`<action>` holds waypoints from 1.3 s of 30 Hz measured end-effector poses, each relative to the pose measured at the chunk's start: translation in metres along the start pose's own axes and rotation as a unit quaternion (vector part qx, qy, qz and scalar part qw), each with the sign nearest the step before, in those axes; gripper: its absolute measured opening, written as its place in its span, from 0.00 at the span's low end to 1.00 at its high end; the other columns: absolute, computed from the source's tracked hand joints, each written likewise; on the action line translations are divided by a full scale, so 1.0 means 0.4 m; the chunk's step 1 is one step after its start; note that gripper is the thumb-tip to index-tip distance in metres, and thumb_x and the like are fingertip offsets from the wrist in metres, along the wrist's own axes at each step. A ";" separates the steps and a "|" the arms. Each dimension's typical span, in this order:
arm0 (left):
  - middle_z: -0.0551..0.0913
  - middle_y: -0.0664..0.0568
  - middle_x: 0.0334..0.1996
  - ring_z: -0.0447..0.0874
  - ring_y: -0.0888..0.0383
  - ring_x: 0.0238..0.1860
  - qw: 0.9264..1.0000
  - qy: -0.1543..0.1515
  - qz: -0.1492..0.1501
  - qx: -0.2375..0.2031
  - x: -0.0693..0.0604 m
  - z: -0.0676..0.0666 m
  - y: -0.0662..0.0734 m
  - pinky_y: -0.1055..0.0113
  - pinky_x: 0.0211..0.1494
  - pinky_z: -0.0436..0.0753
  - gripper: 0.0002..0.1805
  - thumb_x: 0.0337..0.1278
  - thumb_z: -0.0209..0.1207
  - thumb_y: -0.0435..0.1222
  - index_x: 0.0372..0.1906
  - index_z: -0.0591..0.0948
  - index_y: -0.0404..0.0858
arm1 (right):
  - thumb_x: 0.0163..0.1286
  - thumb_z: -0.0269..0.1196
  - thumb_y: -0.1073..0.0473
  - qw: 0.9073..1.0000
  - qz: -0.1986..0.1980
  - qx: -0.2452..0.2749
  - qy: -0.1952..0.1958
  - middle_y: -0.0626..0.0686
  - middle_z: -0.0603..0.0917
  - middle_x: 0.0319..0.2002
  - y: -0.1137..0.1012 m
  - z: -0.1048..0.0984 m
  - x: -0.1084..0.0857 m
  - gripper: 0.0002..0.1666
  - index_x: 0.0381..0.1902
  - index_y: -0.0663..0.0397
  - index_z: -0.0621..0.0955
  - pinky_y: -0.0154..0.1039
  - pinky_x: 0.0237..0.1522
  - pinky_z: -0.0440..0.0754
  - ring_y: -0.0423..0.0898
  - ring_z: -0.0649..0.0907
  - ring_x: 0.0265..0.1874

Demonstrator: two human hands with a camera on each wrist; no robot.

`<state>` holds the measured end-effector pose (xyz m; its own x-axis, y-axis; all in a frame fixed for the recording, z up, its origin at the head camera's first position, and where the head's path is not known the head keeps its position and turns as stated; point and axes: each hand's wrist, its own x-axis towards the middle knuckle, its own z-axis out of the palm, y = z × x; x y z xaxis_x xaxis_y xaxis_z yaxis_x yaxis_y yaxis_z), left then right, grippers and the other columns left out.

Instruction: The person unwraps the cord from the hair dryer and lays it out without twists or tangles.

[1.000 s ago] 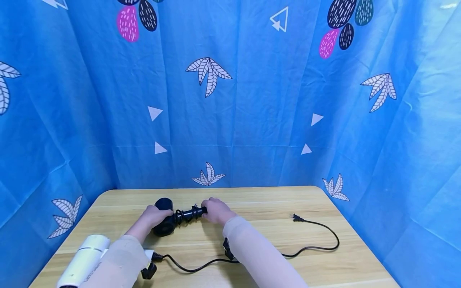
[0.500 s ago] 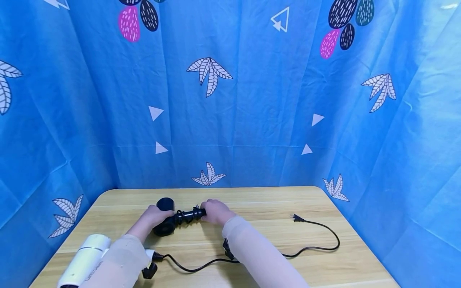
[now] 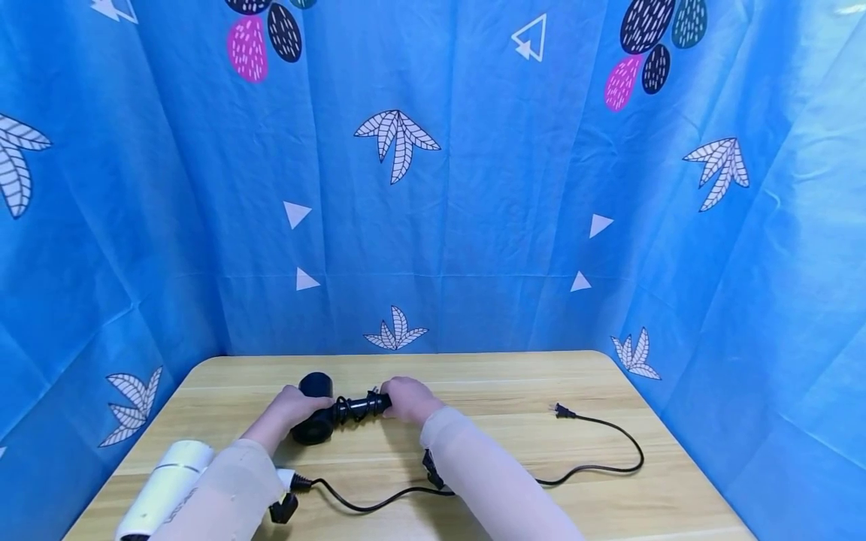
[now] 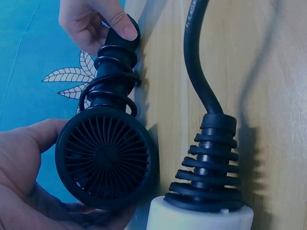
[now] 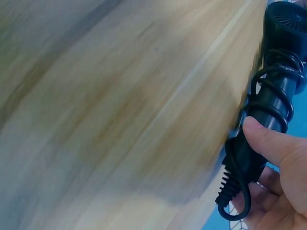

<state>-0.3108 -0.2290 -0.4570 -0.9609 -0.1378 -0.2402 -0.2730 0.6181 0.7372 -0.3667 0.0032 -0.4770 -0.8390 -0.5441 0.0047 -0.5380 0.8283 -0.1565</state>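
Note:
A black hair dryer [image 3: 313, 431], its cord [image 5: 278, 91] coiled round the handle, lies at the left-middle of the wooden table. My left hand [image 3: 292, 409] holds its body, thumb on one side and fingers beneath in the left wrist view, where the round vented rear grille [image 4: 106, 158] faces the camera. At the handle's end, my right hand [image 3: 409, 400] grips with thumb and fingers, close to the ribbed cord sleeve [image 5: 229, 187]. A white hair dryer [image 3: 165, 485] lies nearer the front left, partly hidden by my left forearm.
From the white dryer's handle, a black cord [image 3: 602, 467] runs under my right forearm and curves to a plug [image 3: 561, 411] on the right. A black piece [image 3: 431, 469] on the cord shows beside that forearm. Blue patterned cloth [image 3: 433, 225] encloses the table's back and sides.
The head view has shifted slightly, so the whole scene sits a little further right. Both hands keep their hold on the black hair dryer, with the right hand very slightly lower.

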 end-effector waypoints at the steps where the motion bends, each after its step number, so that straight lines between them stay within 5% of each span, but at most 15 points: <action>1: 0.57 0.18 0.66 0.60 0.26 0.66 1.000 0.001 0.000 0.000 0.000 0.001 0.001 0.39 0.69 0.66 0.51 0.60 0.63 0.50 0.68 0.53 0.13 | 0.61 0.74 0.53 1.000 -0.001 0.004 0.000 0.47 0.86 0.46 0.001 -0.003 -0.002 0.20 0.50 0.51 0.85 0.37 0.54 0.80 0.44 0.83 0.47; 11: 0.71 0.24 0.57 0.74 0.34 0.57 1.000 0.003 -0.003 -0.003 -0.005 0.014 0.009 0.43 0.61 0.75 0.44 0.59 0.63 0.51 0.61 0.66 0.15 | 0.60 0.74 0.52 1.000 0.003 0.007 -0.010 0.48 0.85 0.54 0.018 -0.008 -0.012 0.25 0.55 0.52 0.84 0.37 0.59 0.78 0.46 0.82 0.54; 21: 0.75 0.29 0.52 0.77 0.40 0.50 1.000 0.004 -0.006 -0.020 0.002 0.033 0.006 0.48 0.53 0.78 0.39 0.59 0.63 0.51 0.57 0.70 0.18 | 0.60 0.74 0.51 1.000 0.008 0.023 -0.016 0.49 0.84 0.55 0.032 -0.020 -0.031 0.26 0.55 0.52 0.83 0.38 0.60 0.77 0.47 0.82 0.55; 39: 0.68 0.24 0.62 0.70 0.32 0.61 0.999 -0.007 -0.006 -0.046 -0.008 0.058 0.023 0.40 0.63 0.73 0.42 0.61 0.62 0.52 0.62 0.68 0.19 | 0.58 0.76 0.52 1.000 -0.012 0.021 -0.008 0.48 0.87 0.50 0.058 -0.043 -0.057 0.23 0.50 0.52 0.86 0.37 0.56 0.80 0.45 0.84 0.49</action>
<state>-0.3090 -0.2050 -0.4642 -0.9567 -0.1342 -0.2582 -0.2890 0.5421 0.7891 -0.3614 0.0371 -0.4636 -0.8242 -0.5663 -0.0068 -0.5541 0.8088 -0.1970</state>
